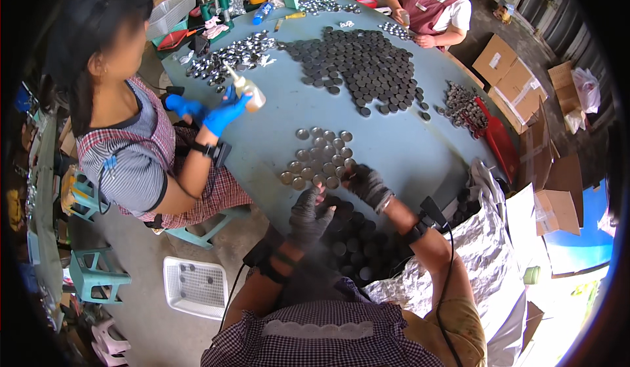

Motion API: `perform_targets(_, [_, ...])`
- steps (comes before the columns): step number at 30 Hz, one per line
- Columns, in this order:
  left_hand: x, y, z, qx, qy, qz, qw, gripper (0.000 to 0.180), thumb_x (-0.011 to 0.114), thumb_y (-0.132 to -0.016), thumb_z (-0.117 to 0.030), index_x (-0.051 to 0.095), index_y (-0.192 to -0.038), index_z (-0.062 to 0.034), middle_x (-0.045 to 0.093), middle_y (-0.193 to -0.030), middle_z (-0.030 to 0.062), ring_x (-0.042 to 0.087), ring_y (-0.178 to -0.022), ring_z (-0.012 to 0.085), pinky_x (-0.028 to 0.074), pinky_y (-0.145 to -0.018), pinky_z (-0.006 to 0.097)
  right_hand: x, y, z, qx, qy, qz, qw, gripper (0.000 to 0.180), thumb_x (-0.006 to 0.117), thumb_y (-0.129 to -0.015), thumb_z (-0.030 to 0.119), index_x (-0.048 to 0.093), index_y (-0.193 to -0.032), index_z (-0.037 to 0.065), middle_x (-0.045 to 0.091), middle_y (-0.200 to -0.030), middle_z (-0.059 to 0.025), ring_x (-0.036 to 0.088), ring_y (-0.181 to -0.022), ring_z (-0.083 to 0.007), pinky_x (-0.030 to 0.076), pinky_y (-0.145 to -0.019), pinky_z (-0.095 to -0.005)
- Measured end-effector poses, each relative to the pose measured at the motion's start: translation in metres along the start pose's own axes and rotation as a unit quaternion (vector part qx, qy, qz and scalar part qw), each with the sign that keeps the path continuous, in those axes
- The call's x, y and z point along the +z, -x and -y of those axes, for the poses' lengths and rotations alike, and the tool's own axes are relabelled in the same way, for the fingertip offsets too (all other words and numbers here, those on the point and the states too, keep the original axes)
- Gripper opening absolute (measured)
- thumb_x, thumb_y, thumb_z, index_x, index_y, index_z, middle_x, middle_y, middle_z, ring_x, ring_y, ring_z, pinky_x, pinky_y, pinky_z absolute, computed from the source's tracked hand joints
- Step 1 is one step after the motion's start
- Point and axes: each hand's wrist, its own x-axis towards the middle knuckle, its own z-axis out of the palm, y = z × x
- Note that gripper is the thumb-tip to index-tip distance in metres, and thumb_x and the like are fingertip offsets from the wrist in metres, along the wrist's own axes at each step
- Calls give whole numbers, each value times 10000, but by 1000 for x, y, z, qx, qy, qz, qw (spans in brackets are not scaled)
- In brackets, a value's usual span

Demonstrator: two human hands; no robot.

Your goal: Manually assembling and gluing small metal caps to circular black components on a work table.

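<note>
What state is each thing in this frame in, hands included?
Left hand: gloved, fingers curled, above dark discs.
Right hand: gloved, palm down at the edge of the silver caps.
Silver caps: open side up, clustered on the table.
Dark discs: heaped in the foil-lined bag.
Squeeze bottle: tilted, held in a co-worker's blue gloves.
White basket: on the floor, nearly empty.

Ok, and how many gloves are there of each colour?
Blue gloves: 2, both on the co-worker holding a bottle
Dark grey gloves: 2, one on the left hand, one on the right hand
Total: 4
</note>
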Motion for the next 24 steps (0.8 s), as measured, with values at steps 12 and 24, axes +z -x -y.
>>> perform_targets(12, [-28, 21, 17, -103, 1, 35, 994, 387, 701, -757, -4, 575, -1123, -6, 623, -970, 94, 593, -803, 155, 505, -746, 286, 0, -38, -45, -6, 125, -20, 992, 254, 719, -729, 254, 667, -917, 92, 626, -953, -161, 593, -939, -341, 481, -844, -432])
perform_targets(24, [19, -1, -19, -18, -225, 255, 940, 408, 722, -677, -267, 633, -1047, -121, 612, -1032, 118, 602, -943, 309, 500, -798, 430, -8, -44, -87, 59, 266, -47, 961, 329, 674, -768, 227, 617, -1058, 83, 605, -1082, -170, 576, -1021, -363, 465, -919, -416])
